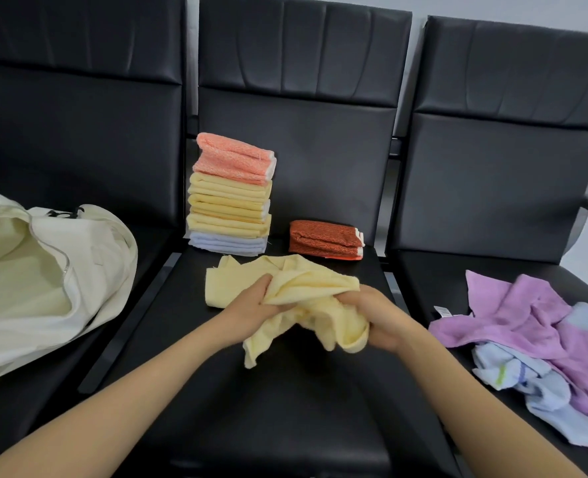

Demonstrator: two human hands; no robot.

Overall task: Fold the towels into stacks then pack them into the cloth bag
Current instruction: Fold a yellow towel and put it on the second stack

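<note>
Head view shows the left hand (251, 308) and right hand (378, 313), each grip tight on the bunched yellow towel (306, 288), probably to spread it flat for folding.

Towel (306, 291) pale yellow; cloth bag (89, 257) cream; seats (285, 391) black.

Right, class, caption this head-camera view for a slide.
Left hand and right hand grip a yellow towel before the folded stack, cloth bag at left, unfolded towels at right.
</note>
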